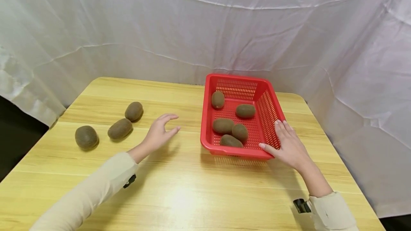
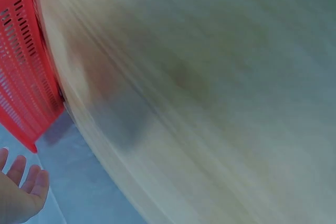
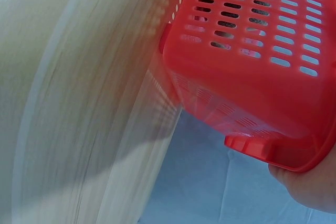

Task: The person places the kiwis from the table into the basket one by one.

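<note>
Kiwis (image 1: 120, 129) lie nine o'clock from the left hand (image 1: 158, 132), thumb and fingers apart, in head view; the red basket (image 1: 237, 89) holds five more, right hand (image 1: 291, 148) resting straight-fingered on its rim (image 1: 237, 151). Left wrist: basket at ten o'clock. Right wrist: two.

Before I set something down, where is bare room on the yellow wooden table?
The table is bare between the cream fabric sleeves, in front of the red perforated plastic basket, and beyond the left hand, between the three brown oval kiwifruits and the basket. It is crowded around those three, and inside the basket's near part, where three more cluster.
</note>
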`<state>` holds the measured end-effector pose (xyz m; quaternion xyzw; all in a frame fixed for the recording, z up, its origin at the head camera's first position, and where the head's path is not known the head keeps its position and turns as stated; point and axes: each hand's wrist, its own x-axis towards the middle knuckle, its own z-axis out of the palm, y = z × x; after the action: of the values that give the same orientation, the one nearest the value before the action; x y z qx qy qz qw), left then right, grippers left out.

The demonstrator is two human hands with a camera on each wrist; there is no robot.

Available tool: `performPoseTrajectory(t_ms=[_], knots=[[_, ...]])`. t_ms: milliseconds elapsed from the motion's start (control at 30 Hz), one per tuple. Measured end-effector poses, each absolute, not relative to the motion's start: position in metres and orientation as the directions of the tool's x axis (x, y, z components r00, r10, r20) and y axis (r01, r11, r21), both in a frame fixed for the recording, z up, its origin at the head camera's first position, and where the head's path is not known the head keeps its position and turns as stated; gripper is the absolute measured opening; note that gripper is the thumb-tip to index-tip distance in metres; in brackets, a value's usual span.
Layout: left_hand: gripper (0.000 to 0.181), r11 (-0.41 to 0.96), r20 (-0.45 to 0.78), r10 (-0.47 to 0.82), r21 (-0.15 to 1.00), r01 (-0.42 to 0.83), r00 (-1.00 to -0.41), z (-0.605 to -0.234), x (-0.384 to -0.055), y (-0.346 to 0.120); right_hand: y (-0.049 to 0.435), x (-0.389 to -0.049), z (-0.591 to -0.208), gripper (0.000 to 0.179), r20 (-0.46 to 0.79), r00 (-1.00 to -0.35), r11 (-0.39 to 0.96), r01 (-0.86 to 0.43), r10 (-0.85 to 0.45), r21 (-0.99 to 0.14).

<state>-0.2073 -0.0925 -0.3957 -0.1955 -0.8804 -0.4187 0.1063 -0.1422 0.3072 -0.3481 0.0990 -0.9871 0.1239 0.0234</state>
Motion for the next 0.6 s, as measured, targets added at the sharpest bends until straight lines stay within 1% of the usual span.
performPoseTrajectory(t_ms=[400, 600], knots=[[0.042, 0.622, 0.333, 0.214, 0.678, 0.391, -0.918, -0.401, -0.203, -0.117, 0.307, -0.142, -0.347, 0.097, 0.066, -0.980, 0.950, -0.198, -0.187, -0.241], [0.041, 0.639, 0.344, 0.202, 0.663, 0.389, -0.917, -0.404, -0.203, -0.129, 0.307, -0.142, -0.346, 0.096, 0.069, -0.979, 0.950, -0.201, -0.190, -0.239]])
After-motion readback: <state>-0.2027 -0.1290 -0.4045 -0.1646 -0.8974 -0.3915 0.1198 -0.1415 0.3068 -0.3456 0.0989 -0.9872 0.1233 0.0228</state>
